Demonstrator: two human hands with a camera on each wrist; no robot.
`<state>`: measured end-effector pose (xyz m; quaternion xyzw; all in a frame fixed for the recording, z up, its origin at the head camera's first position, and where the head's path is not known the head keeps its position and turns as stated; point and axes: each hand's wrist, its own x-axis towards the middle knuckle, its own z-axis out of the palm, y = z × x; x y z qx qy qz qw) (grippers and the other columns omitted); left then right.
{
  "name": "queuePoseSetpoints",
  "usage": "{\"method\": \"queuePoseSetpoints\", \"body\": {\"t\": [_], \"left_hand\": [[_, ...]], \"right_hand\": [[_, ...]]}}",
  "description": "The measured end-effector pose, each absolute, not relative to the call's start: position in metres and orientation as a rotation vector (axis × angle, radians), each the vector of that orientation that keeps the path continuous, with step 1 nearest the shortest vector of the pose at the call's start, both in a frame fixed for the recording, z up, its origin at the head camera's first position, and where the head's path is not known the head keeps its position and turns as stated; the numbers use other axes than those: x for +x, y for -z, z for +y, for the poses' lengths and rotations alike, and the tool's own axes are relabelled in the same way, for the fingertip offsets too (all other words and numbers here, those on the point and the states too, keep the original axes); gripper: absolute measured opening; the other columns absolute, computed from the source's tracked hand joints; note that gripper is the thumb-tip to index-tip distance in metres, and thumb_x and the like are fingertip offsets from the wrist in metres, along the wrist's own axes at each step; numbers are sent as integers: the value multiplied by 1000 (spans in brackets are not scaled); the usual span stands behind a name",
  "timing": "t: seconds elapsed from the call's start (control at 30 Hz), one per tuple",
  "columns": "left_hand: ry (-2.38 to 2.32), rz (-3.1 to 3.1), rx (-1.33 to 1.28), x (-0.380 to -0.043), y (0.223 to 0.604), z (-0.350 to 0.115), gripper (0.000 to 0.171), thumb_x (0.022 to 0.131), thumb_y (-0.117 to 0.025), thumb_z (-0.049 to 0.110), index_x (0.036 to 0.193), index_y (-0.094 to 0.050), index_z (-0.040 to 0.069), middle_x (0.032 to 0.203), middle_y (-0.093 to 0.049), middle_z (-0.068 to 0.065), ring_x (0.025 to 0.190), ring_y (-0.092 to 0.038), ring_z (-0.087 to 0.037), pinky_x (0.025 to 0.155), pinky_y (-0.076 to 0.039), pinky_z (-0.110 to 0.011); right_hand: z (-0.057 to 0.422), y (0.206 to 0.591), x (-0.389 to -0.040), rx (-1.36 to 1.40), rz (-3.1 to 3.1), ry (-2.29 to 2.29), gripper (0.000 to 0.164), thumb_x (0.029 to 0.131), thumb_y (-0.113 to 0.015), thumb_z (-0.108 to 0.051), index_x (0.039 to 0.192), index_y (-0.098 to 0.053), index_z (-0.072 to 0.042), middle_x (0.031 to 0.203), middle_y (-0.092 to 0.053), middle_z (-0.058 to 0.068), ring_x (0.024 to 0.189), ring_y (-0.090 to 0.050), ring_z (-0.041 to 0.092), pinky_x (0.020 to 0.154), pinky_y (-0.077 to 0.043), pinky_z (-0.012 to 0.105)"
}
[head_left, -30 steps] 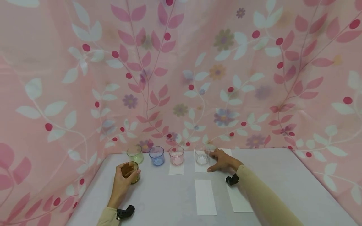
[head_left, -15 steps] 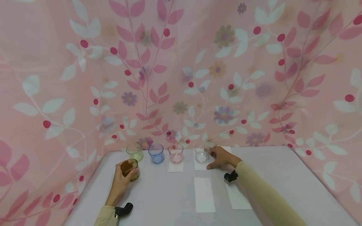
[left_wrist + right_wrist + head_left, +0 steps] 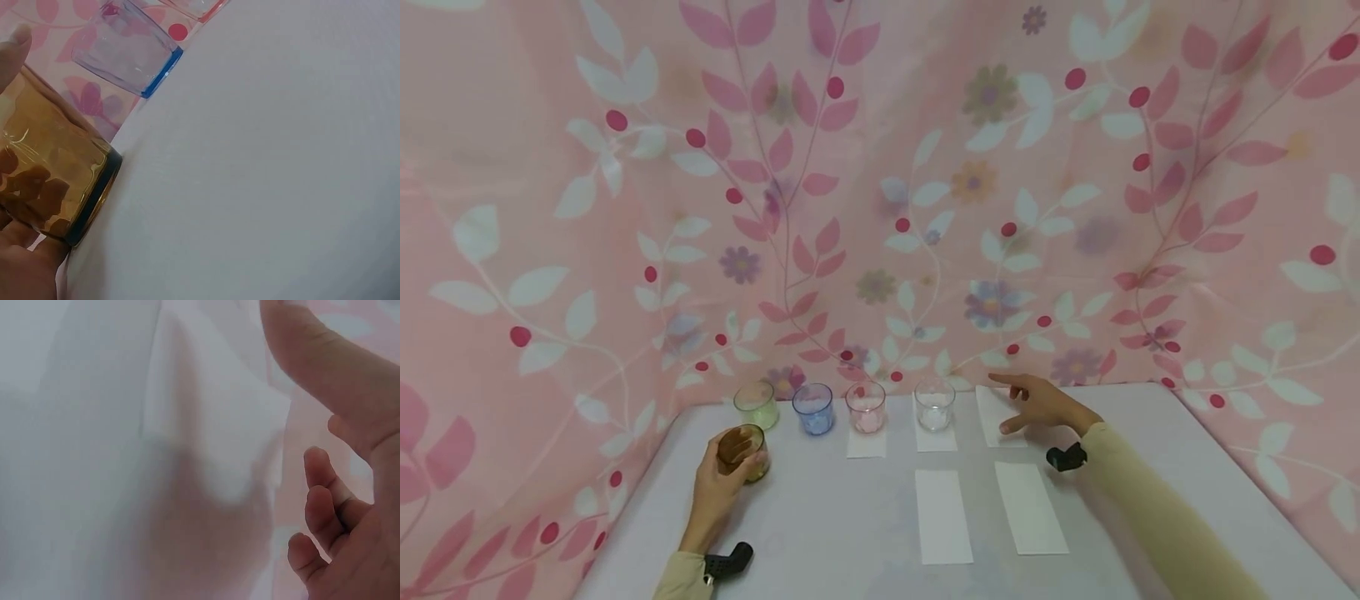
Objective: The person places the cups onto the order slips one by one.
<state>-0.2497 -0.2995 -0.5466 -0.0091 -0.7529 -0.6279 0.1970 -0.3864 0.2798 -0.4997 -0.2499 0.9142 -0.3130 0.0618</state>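
Note:
My left hand point(image 3: 718, 482) grips an amber glass cup point(image 3: 754, 457) around its side at the table's left; the left wrist view shows its dark base point(image 3: 95, 199) low at the tabletop. Behind it a green glass cup point(image 3: 758, 412) stands in a row with a blue one point(image 3: 817, 417), a pink one point(image 3: 868, 414) and a clear one point(image 3: 935, 412). To the right of the clear cup, my right hand point(image 3: 1041, 406) hovers over a white paper strip point(image 3: 992, 417). Its index finger and thumb are spread, and it holds nothing.
Two more white paper strips point(image 3: 943, 517) point(image 3: 1032, 508) lie nearer the front of the white table point(image 3: 827, 533). Paper also shows under the pink and clear cups. A pink floral curtain point(image 3: 880, 208) hangs right behind the table's back edge.
My right hand has let go of the clear cup and moved right, over the back right paper strip. The left hand stays on the amber cup with little movement.

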Motion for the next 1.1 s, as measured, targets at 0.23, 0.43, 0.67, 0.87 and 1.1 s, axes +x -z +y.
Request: {"method": "queuePoseSetpoints", "body": {"t": [0.23,0.43,0.67,0.87,1.1], "left_hand": [[1807,-2064,58,-246,548,-303,68,88,-84,-1,149,-53,-2,127,-71,-18,113,-71,-10,90,-56,-10],[1820,-2042,46,-247,549,-303,68,85,-85,-4,147,-56,-2,124,-73,-16,110,-73,-11,89,-57,-12],[1831,-2052,76,-249,548,-301,72,84,-87,-3,149,-55,0,127,-71,-18,111,-72,-10,90,-58,-12],[1776,-2065,131,-249,547,-301,72,82,-90,-2,147,-60,4,127,-73,-22,110,-73,-12,88,-58,-13],[1832,-1969,129,-246,543,-308,68,85,-86,-4,147,-58,0,123,-77,-10,110,-75,-8,90,-57,-12]], "right_hand": [[310,511,-376,-696,2709,1003,105,73,-100,-31,160,-46,-8,99,-52,14,88,-44,24,72,-40,28],[318,518,-372,-591,2647,1038,107,75,-99,-32,163,-42,-13,105,-47,13,95,-41,24,77,-38,31],[318,518,-372,-573,2666,992,108,74,-99,-32,163,-41,-14,105,-46,12,97,-41,25,80,-40,32],[315,517,-373,-548,2650,972,108,74,-99,-33,163,-41,-16,130,-55,27,118,-54,35,98,-51,45],[312,518,-375,-542,2669,926,108,73,-99,-35,163,-42,-14,147,-51,31,129,-54,42,110,-49,58]]}}
